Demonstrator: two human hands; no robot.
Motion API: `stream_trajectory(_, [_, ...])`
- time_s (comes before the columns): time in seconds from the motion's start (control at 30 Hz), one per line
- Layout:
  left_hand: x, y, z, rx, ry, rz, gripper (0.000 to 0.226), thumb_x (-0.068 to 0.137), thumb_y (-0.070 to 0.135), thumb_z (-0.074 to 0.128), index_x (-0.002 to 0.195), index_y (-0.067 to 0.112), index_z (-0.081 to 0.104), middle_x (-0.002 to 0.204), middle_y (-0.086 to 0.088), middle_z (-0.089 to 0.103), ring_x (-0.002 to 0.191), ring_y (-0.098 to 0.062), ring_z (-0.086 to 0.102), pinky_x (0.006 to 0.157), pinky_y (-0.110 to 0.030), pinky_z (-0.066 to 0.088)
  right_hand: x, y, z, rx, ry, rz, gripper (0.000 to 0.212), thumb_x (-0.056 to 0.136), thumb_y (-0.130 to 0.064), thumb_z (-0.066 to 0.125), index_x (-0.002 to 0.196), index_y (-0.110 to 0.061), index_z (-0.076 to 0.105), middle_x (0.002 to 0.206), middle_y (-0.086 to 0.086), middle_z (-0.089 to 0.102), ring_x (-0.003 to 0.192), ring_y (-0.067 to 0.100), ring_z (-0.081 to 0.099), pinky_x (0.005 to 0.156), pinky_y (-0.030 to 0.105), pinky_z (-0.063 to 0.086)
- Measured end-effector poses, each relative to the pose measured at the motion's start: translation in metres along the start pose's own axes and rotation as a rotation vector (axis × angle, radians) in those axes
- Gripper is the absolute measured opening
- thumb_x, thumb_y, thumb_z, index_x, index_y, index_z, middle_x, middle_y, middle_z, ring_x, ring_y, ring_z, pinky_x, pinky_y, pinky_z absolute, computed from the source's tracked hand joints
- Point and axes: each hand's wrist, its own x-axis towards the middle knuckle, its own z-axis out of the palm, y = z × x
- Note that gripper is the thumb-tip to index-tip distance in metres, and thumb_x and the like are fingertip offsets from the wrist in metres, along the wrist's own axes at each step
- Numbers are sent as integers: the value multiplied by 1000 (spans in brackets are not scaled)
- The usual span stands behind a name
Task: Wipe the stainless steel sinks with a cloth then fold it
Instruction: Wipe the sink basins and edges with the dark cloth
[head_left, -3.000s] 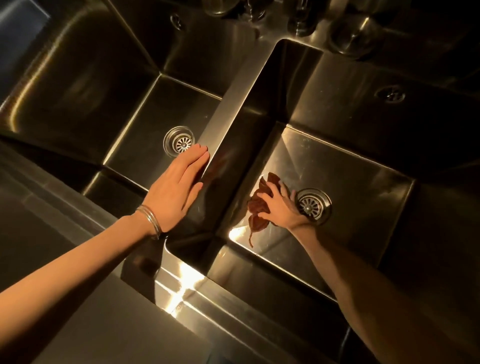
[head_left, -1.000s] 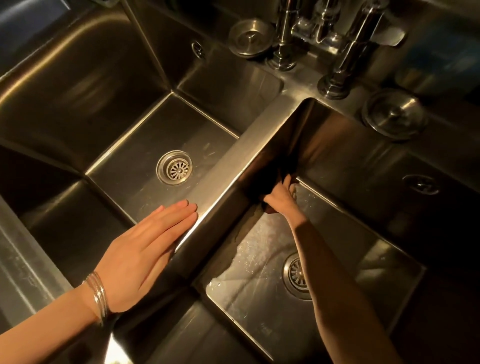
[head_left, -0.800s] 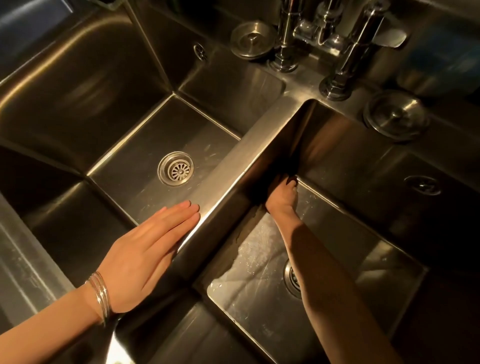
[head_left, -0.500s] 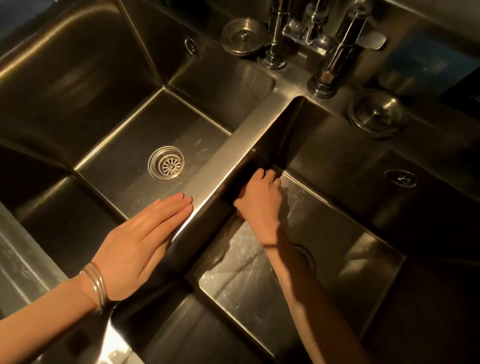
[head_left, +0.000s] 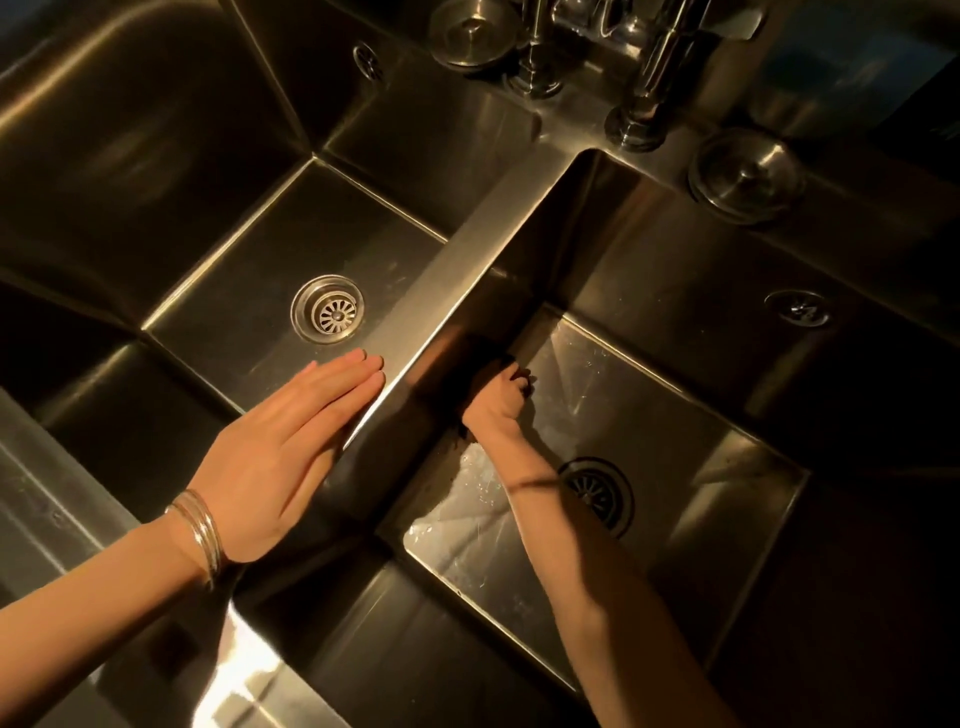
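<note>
Two stainless steel sinks lie below me, the left sink (head_left: 249, 291) and the right sink (head_left: 691, 415), split by a flat divider (head_left: 467, 270). My left hand (head_left: 291, 447) rests flat and open on the near part of the divider, bangles on its wrist. My right hand (head_left: 493, 402) is down in the right sink at its far left corner, fingers curled round a dark reddish cloth (head_left: 522, 375). Only a small edge of the cloth shows past the fingers. The sink floor near that hand looks wet and streaked.
Each sink has a round drain strainer, one in the left (head_left: 327, 309) and one in the right (head_left: 597, 493). Taps (head_left: 644, 98) stand behind the divider, with two round metal stoppers (head_left: 470, 34) (head_left: 745, 174) on the back ledge. A steel counter (head_left: 78, 519) runs along the near left.
My right hand has slid the cloth from the middle of the right sink floor to its far left corner and now curls over it. My left hand stays on the divider.
</note>
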Motion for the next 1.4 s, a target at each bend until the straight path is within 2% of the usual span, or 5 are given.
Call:
stream_trajectory(0.27, [1,5,-3,24,4,-16,50,92,21,29,140,7,37,148,-7,34,137,-18,29,117,-30,14,-161,-13,-65,217,105,-475,77,71,-38,74,128,-10,30,132,12,33,119,37,41,89,42,45])
stream_trajectory(0.63, [-1,3,-1,45,23,-23,54,88,21,31,141,10,33,148,-4,31,138,-18,27,118,-28,12,-65,-3,42,64,-152,-185,75,98,-28,46,145,8,0,155,24,8,137,33,29,103,32,38])
stream_trajectory(1.03, [-15,14,-17,64,22,-235,57,83,3,41,140,7,38,144,-12,38,133,-24,34,114,-36,20,-219,-23,-26,339,-127,-553,84,75,-40,74,134,-9,22,135,15,30,121,37,43,95,44,42])
stream_trajectory(1.23, [-91,32,-15,185,-15,-482,55,94,34,28,141,5,35,146,-13,37,135,-28,34,115,-44,16,-158,-23,48,45,-310,-448,87,91,-40,55,145,9,7,151,29,4,136,43,23,106,42,35])
stream_trajectory(1.4, [-112,46,1,206,-16,-542,61,95,40,22,145,5,25,152,-10,23,141,-25,20,116,-45,10,-124,-2,79,-298,-361,-591,58,98,-34,41,139,6,33,144,32,27,131,43,33,106,41,33])
